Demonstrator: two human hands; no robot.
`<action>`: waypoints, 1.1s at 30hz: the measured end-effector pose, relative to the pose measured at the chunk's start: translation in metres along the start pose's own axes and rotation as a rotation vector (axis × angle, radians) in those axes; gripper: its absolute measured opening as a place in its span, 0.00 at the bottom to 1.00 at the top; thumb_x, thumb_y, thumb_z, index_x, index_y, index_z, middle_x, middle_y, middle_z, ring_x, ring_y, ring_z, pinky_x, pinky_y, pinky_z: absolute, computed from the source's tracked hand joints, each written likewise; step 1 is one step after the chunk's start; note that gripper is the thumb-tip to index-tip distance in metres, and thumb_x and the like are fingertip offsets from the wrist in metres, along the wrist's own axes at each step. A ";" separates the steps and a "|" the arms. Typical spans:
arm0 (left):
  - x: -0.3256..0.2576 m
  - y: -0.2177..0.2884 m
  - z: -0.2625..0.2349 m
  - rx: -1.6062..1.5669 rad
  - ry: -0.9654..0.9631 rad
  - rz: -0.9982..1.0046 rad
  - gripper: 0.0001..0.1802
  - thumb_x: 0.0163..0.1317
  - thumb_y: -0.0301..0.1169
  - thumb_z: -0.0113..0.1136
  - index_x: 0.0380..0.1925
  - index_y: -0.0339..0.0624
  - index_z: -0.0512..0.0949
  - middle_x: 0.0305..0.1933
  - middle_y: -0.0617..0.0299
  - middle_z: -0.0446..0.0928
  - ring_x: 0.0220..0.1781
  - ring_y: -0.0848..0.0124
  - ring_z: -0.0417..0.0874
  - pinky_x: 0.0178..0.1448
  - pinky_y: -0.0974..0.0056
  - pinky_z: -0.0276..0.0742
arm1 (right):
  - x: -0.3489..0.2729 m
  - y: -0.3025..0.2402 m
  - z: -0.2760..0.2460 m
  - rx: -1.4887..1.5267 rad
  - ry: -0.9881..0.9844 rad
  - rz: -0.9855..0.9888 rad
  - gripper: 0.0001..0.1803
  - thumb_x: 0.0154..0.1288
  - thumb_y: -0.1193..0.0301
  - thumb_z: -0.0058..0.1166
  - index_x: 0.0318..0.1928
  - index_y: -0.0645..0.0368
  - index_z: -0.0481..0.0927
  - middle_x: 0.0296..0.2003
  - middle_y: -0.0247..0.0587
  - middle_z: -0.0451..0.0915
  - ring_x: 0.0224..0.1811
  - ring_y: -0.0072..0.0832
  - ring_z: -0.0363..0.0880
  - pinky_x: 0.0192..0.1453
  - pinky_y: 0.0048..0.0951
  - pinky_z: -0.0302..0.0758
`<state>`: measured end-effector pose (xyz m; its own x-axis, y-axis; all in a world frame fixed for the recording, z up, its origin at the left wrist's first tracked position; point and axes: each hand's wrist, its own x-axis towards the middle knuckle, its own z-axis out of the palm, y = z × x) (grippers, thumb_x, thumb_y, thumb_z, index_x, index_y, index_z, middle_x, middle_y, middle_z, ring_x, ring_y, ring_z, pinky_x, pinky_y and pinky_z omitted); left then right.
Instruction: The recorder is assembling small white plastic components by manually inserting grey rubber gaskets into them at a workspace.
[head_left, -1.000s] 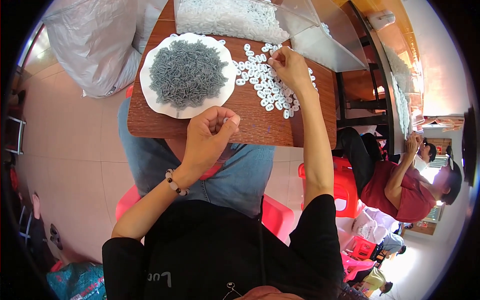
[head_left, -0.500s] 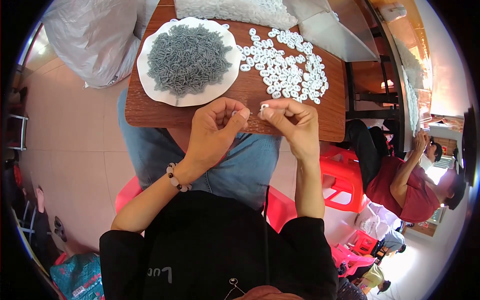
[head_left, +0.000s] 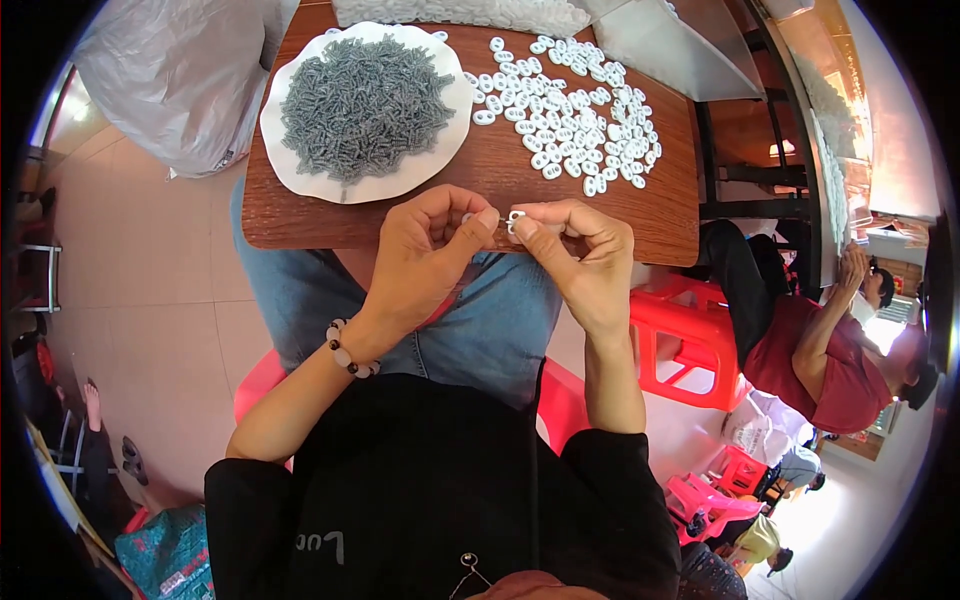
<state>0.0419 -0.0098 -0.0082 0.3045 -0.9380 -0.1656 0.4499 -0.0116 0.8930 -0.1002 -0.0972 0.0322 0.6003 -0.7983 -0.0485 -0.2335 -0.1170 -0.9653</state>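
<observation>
Pinching a piece point(head_left: 516, 222), right hand point(head_left: 592, 260) sits beside left hand point(head_left: 425, 260), closed on something pale point(head_left: 467, 217); loose pieces point(head_left: 570, 132), springs point(head_left: 367, 105) remain.

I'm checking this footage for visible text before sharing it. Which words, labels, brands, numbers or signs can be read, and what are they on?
Black shirt: pale lettering on the front; I won't copy it out.
Teal bag, lower left: printed marks, too blurred to read.
White bag on the floor at right: faint marks, too small to read.
White pieces: too small to tell whether they bear text.
</observation>
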 end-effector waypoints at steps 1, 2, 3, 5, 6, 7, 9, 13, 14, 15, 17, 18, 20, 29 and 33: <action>0.000 0.000 0.000 0.013 0.003 0.000 0.08 0.64 0.32 0.58 0.36 0.39 0.77 0.27 0.69 0.77 0.27 0.87 0.71 0.30 0.80 0.62 | 0.000 0.001 0.000 0.004 0.001 -0.005 0.05 0.61 0.79 0.57 0.38 0.69 0.82 0.30 0.38 0.83 0.31 0.18 0.80 0.38 0.17 0.75; 0.000 -0.001 0.000 0.026 0.006 0.000 0.08 0.64 0.32 0.58 0.36 0.39 0.77 0.27 0.69 0.77 0.27 0.87 0.71 0.30 0.80 0.62 | 0.000 0.002 0.000 0.004 0.002 -0.004 0.05 0.61 0.79 0.57 0.38 0.69 0.82 0.30 0.38 0.83 0.31 0.18 0.80 0.38 0.17 0.75; 0.000 0.000 0.000 0.025 0.005 -0.001 0.08 0.64 0.32 0.58 0.36 0.39 0.77 0.27 0.69 0.77 0.27 0.87 0.71 0.30 0.80 0.62 | 0.000 0.003 0.000 0.000 0.003 -0.006 0.06 0.61 0.79 0.57 0.38 0.69 0.82 0.30 0.38 0.83 0.32 0.18 0.80 0.38 0.17 0.75; 0.000 0.004 0.000 0.026 0.007 -0.026 0.08 0.63 0.31 0.59 0.35 0.36 0.76 0.28 0.68 0.78 0.29 0.85 0.75 0.32 0.79 0.68 | 0.000 0.004 -0.001 -0.003 0.003 -0.008 0.06 0.61 0.79 0.57 0.38 0.69 0.81 0.31 0.39 0.83 0.32 0.18 0.80 0.38 0.17 0.75; 0.000 0.003 0.000 0.026 0.007 -0.026 0.08 0.63 0.31 0.59 0.35 0.36 0.76 0.28 0.68 0.78 0.29 0.85 0.75 0.32 0.79 0.68 | 0.000 0.004 -0.001 -0.021 0.007 -0.005 0.06 0.61 0.79 0.57 0.38 0.69 0.81 0.31 0.39 0.83 0.32 0.18 0.80 0.38 0.17 0.75; 0.000 0.002 0.000 0.030 0.009 -0.020 0.08 0.63 0.32 0.59 0.35 0.37 0.77 0.27 0.68 0.77 0.28 0.86 0.72 0.30 0.79 0.65 | 0.000 0.004 -0.001 -0.039 0.011 -0.002 0.06 0.61 0.79 0.57 0.38 0.69 0.81 0.31 0.39 0.83 0.32 0.18 0.80 0.38 0.17 0.75; 0.000 0.000 0.000 0.035 0.011 -0.014 0.08 0.64 0.33 0.59 0.36 0.39 0.77 0.27 0.69 0.77 0.26 0.87 0.70 0.29 0.80 0.62 | 0.000 0.004 -0.001 -0.051 0.011 -0.007 0.06 0.61 0.79 0.57 0.38 0.69 0.81 0.30 0.39 0.83 0.32 0.17 0.80 0.38 0.17 0.75; 0.000 -0.002 0.000 0.037 0.006 0.004 0.09 0.64 0.33 0.59 0.36 0.38 0.77 0.27 0.69 0.77 0.26 0.87 0.69 0.29 0.80 0.61 | 0.000 0.005 0.000 -0.061 0.005 -0.013 0.06 0.61 0.79 0.58 0.38 0.69 0.81 0.30 0.38 0.83 0.32 0.17 0.80 0.38 0.17 0.74; 0.000 -0.002 0.001 0.031 0.005 0.008 0.08 0.64 0.33 0.59 0.36 0.38 0.77 0.27 0.69 0.77 0.26 0.88 0.69 0.29 0.80 0.61 | 0.000 0.004 0.001 -0.061 0.004 -0.012 0.06 0.61 0.79 0.58 0.38 0.69 0.81 0.30 0.38 0.83 0.32 0.17 0.80 0.38 0.17 0.74; 0.000 -0.002 0.001 0.031 0.006 0.007 0.08 0.64 0.33 0.59 0.36 0.38 0.77 0.27 0.69 0.77 0.26 0.88 0.69 0.29 0.80 0.61 | 0.000 0.002 0.002 -0.043 0.005 -0.016 0.06 0.61 0.79 0.58 0.38 0.69 0.82 0.30 0.38 0.83 0.32 0.17 0.80 0.38 0.16 0.74; 0.000 -0.001 0.001 0.023 0.004 0.009 0.08 0.64 0.32 0.58 0.36 0.38 0.77 0.27 0.69 0.77 0.26 0.88 0.69 0.29 0.80 0.61 | 0.000 0.002 0.002 -0.026 0.006 -0.020 0.06 0.61 0.79 0.58 0.38 0.69 0.82 0.30 0.38 0.83 0.32 0.17 0.79 0.38 0.16 0.74; 0.000 -0.001 0.001 0.023 0.004 0.009 0.08 0.64 0.32 0.58 0.36 0.38 0.77 0.27 0.69 0.77 0.26 0.88 0.69 0.29 0.80 0.61 | 0.000 0.003 0.001 -0.049 0.011 -0.027 0.06 0.61 0.79 0.58 0.38 0.69 0.82 0.30 0.38 0.83 0.32 0.16 0.79 0.38 0.16 0.74; 0.001 -0.003 0.000 0.029 0.015 0.021 0.08 0.64 0.32 0.58 0.36 0.38 0.77 0.27 0.69 0.77 0.26 0.87 0.70 0.29 0.80 0.62 | 0.000 0.003 0.001 -0.071 0.016 -0.034 0.06 0.61 0.79 0.58 0.38 0.68 0.82 0.30 0.37 0.83 0.32 0.16 0.79 0.38 0.16 0.74; 0.001 -0.004 -0.001 0.054 0.016 0.019 0.08 0.64 0.32 0.58 0.36 0.38 0.77 0.27 0.69 0.77 0.26 0.87 0.70 0.29 0.80 0.62 | 0.000 0.002 0.002 -0.083 0.022 -0.046 0.06 0.61 0.78 0.58 0.37 0.68 0.82 0.30 0.37 0.83 0.31 0.16 0.79 0.37 0.16 0.73; 0.001 -0.004 0.001 0.041 0.015 0.025 0.08 0.64 0.32 0.58 0.36 0.38 0.77 0.27 0.69 0.77 0.26 0.87 0.70 0.30 0.80 0.62 | 0.000 0.002 0.002 -0.084 0.029 -0.045 0.06 0.60 0.78 0.59 0.37 0.68 0.82 0.29 0.36 0.83 0.31 0.15 0.79 0.37 0.16 0.73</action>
<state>0.0396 -0.0105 -0.0119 0.3276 -0.9331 -0.1485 0.4073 -0.0023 0.9133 -0.0991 -0.0956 0.0295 0.5896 -0.8077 0.0033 -0.2704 -0.2012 -0.9415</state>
